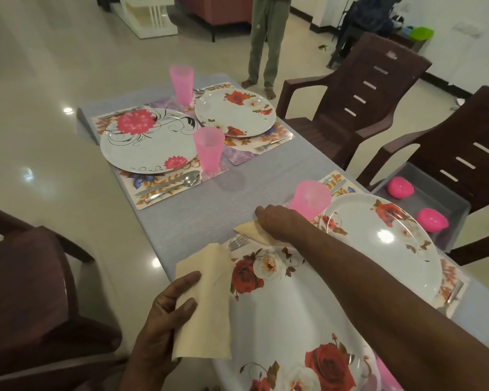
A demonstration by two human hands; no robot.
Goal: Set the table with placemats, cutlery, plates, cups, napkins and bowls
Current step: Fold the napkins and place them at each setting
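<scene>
Napkin stage now: my right hand (pixel 277 222) is pressing a folded beige napkin (pixel 251 231) onto the surface just beyond the near rose plate (pixel 280 311), by the fork (pixel 237 241). My left hand (pixel 164 314) pinches the spare napkins (pixel 206 303), soft and floppy, left of that glossy plate. I reckon the next one goes to another placemat.

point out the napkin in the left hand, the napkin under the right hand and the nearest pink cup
held napkin (pixel 206 303), head view, middle of the cloth
napkin on table (pixel 250 231), head view, exposed folded corner
nearest pink cup (pixel 311 198), head view, side wall
</scene>
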